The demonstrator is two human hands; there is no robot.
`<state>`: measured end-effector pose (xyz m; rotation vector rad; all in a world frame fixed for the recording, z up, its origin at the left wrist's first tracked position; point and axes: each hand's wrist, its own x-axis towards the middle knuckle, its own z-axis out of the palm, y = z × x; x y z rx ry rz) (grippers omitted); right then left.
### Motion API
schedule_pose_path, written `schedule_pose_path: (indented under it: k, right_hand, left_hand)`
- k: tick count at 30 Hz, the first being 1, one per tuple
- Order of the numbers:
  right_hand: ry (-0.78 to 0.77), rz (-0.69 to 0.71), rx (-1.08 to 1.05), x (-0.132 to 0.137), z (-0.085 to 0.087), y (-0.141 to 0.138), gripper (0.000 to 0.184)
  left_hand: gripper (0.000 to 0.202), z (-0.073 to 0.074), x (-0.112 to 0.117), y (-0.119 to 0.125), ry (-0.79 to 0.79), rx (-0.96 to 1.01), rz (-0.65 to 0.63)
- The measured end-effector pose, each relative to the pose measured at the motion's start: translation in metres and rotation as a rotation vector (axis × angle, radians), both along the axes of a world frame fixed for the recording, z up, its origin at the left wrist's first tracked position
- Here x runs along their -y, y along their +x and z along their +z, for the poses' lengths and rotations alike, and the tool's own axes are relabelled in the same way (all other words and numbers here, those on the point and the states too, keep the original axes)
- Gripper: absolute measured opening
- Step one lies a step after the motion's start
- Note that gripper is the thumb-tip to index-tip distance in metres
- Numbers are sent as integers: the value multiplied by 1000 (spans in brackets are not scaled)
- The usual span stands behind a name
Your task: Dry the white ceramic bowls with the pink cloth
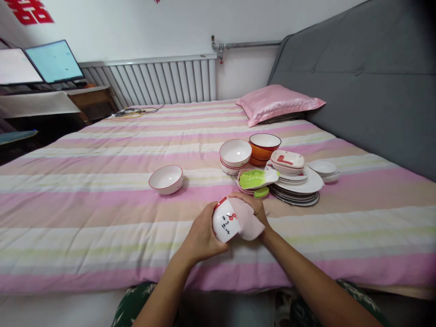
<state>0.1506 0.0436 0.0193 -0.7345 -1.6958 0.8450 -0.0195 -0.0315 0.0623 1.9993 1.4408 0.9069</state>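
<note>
Tilted on its side above the bed's near edge is a white bowl with red blossoms and dark characters. My left hand is closed around its left side. On the other side my right hand presses a pale pink cloth against the bowl; some of its fingers are hidden behind it. Just beyond my hands lie green leaf-shaped dishes. A single red-rimmed white bowl rests apart to the left.
Stacked red-rimmed bowls, orange bowls, plates topped by rectangular dishes, and small white dishes sit on the striped bedspread. Farther back are a pink pillow, cables and a grey headboard.
</note>
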Motion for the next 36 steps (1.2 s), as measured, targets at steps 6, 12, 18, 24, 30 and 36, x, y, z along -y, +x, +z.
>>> schedule_pose_path:
  k: [6,12,18,24,30,36]
  right_hand:
    - [-80,5,-63,-3,-11,-2,29]
    - [172,-95,79,10,23,1,23]
    - [605,-245,468,29,47,4,24]
    - [702,-261,504,32,35,3,29]
    - [549,-217,377,22,31,6,24]
    - [429,-192,261,15,28,6,23]
  left_hand:
    - [80,1,2,-1,2,6,-6]
    - [87,4,8,1,88,110,-49]
    - [91,-5,10,7,151,42,-51]
    - [83,-12,5,16,193,3,-20]
    - [77,-6,4,14,102,41,-16]
    - [81,-8,4,12,54,31,1]
